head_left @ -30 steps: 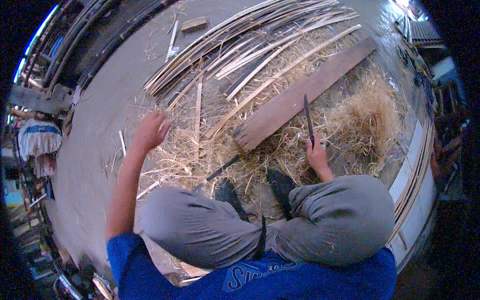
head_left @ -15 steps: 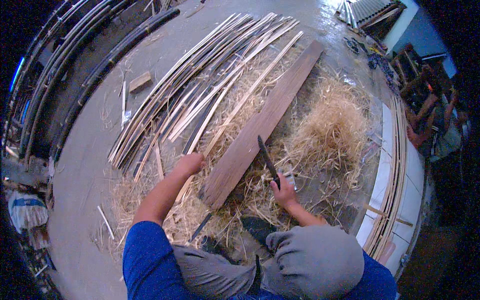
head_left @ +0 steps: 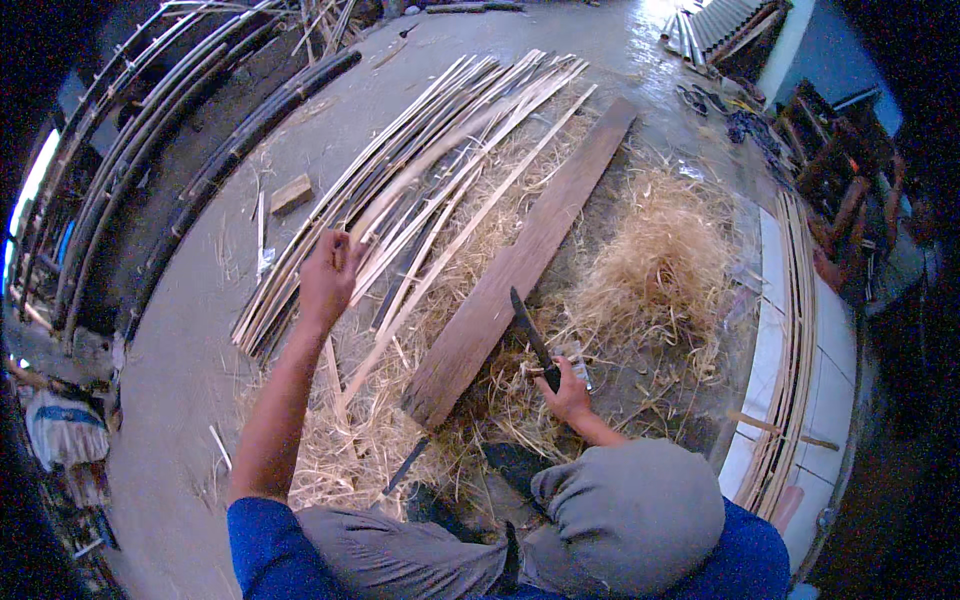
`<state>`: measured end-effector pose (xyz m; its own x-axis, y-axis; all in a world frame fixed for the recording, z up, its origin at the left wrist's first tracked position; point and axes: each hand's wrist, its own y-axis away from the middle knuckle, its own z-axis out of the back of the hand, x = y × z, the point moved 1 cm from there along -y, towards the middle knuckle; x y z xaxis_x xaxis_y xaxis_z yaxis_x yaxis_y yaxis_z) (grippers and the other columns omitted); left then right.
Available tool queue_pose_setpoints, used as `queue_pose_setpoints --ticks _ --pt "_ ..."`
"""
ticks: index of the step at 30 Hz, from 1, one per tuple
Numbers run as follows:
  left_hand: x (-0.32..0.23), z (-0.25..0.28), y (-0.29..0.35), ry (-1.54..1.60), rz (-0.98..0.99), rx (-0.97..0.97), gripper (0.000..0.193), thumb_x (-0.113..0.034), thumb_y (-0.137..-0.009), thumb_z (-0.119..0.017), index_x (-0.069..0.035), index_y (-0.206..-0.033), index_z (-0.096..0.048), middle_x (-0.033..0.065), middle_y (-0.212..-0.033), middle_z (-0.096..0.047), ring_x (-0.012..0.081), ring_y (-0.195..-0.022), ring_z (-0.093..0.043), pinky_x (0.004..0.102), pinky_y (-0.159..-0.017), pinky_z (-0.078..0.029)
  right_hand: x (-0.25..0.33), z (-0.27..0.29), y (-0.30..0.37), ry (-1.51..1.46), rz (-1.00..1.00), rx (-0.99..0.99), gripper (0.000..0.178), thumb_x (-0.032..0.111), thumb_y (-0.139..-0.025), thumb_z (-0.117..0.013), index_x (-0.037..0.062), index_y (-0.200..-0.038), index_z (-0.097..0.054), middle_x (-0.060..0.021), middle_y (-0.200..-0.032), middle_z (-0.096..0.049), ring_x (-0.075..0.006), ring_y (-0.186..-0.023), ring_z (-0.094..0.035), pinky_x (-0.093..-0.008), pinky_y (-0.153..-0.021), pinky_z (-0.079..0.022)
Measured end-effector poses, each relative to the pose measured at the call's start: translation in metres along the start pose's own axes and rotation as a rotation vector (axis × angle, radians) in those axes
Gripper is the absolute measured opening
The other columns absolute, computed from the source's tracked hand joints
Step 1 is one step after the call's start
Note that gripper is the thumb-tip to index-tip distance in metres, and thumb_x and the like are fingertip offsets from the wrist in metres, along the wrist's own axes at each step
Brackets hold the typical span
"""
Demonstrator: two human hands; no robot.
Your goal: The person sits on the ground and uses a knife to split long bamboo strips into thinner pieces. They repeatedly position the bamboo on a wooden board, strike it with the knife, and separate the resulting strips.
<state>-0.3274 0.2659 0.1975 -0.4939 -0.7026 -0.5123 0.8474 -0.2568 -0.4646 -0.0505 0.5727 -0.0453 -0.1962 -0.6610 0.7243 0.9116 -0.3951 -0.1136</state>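
One small package shows: a clear, shiny wrapper [head_left: 577, 362] lying on the straw shavings [head_left: 655, 270], just beside the right hand [head_left: 567, 392]. No labels, signs or screens can be made out.

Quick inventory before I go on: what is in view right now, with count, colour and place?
bamboo strips: many, pale tan, fanned across the floor ahead
lifted strip: one, pale, blurred, in the left hand
plank: one, dark brown, lying diagonally at centre
shavings: heap, straw yellow, around the plank
knife: one, dark blade, pointing up from the right hand
wood block: one, brown, on the floor at left
long poles: several, dark, far left
left hand: closed on the lifted strip
right hand: gripping the knife
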Motion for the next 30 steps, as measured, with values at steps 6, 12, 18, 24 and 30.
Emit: queue_pose_setpoints --ticks 6,12,18,24,30 --pt "-0.003 -0.015 -0.010 0.291 0.341 0.505 0.029 -0.033 -0.091 -0.058 -0.005 -0.100 -0.058 0.0062 -0.067 -0.058 0.0148 -0.056 -0.056 0.0326 -0.050 -0.046 0.029 0.011 -0.003 -0.069 0.143 0.301 0.052 0.033 -0.077 -0.071 0.0091 -0.117 -0.049 -0.0181 -0.090 -0.062 -0.0345 -0.083 -0.062 -0.0402 -0.072 -0.049" --pt "0.038 -0.134 0.078 0.514 0.189 1.007 0.035 -0.035 -0.087 -0.060 0.000 -0.092 -0.063 0.0071 -0.071 -0.058 0.0190 -0.065 -0.057 0.0345 -0.059 -0.052 0.116 0.032 0.019 -0.241 0.311 0.934 0.050 0.033 -0.078 -0.070 0.0041 -0.115 -0.053 -0.0137 -0.096 -0.064 -0.0318 -0.089 -0.062 -0.0406 -0.079 -0.049" --pt "-0.060 -0.203 0.094 -0.066 0.290 0.636 0.037 -0.030 -0.076 -0.063 -0.001 -0.099 -0.065 0.0200 -0.094 -0.065 0.0329 -0.089 -0.064 0.0420 -0.077 -0.052 0.074 0.000 0.056 -0.993 -0.809 1.290 0.037 0.025 -0.092 -0.059 0.0093 -0.123 -0.049 -0.0106 -0.092 -0.063 -0.0207 -0.078 -0.063 -0.0304 -0.063 -0.053" --pt "-0.083 -0.260 0.093 -0.125 0.302 0.311 0.028 -0.014 -0.082 -0.054 0.000 -0.106 -0.059 0.0194 -0.100 -0.063 0.0319 -0.096 -0.061 0.0441 -0.075 -0.051 0.059 -0.017 0.044 -0.607 -0.242 1.183 0.039 0.024 -0.094 -0.054 0.0031 -0.127 -0.047 -0.0101 -0.103 -0.063 -0.0196 -0.088 -0.060 -0.0337 -0.079 -0.050" --pt "-0.085 -0.267 0.095 -0.118 0.312 0.308 0.027 -0.017 -0.084 -0.053 0.001 -0.103 -0.061 0.0196 -0.100 -0.063 0.0328 -0.094 -0.062 0.0458 -0.077 -0.050 0.118 0.018 -0.012 -0.527 -0.498 0.999 0.037 0.021 -0.094 -0.052 -0.0001 -0.124 -0.046 -0.0086 -0.098 -0.061 -0.0193 -0.080 -0.060 -0.0330 -0.072 -0.051"
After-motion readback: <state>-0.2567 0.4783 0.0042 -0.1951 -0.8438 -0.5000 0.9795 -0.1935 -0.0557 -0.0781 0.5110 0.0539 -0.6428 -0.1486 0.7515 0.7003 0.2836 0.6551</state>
